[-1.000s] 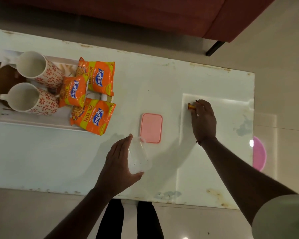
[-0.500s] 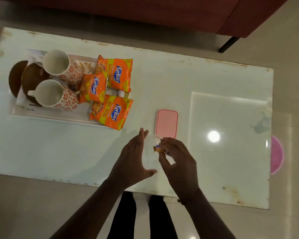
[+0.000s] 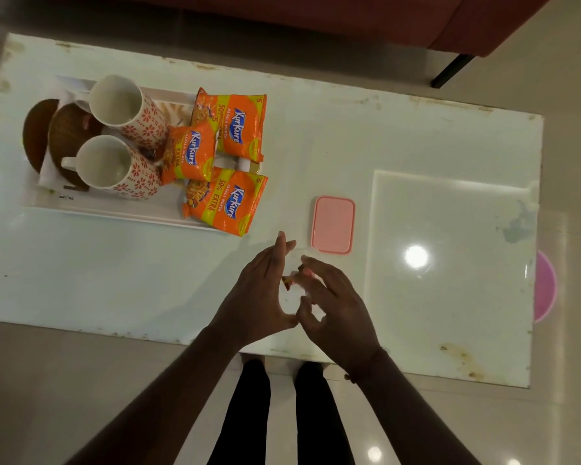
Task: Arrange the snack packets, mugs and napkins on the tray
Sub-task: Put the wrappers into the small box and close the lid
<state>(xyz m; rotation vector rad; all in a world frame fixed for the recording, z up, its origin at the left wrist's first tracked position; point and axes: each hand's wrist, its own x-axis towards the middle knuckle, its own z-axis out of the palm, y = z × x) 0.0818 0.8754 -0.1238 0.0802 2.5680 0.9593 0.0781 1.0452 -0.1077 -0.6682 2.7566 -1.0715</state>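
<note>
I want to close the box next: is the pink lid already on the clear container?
No, the pink lid lies flat on the table, beside the clear container between both hands.

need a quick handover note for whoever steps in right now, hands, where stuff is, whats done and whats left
Left hand: cupped around a small clear container near the table's front edge. Whether it grips it cannot be told.
Right hand: over the same container, fingers loosely curled; a small orange-brown item sits between the hands.
Tray, table's left end: two floral mugs and three orange snack packets, the nearest overhanging the tray edge.
Pink lid lies flat just beyond the hands.
Done: mugs and packets on tray.
Left: napkins cannot be made out clearly; check them, then deal with the container and lid.
</note>
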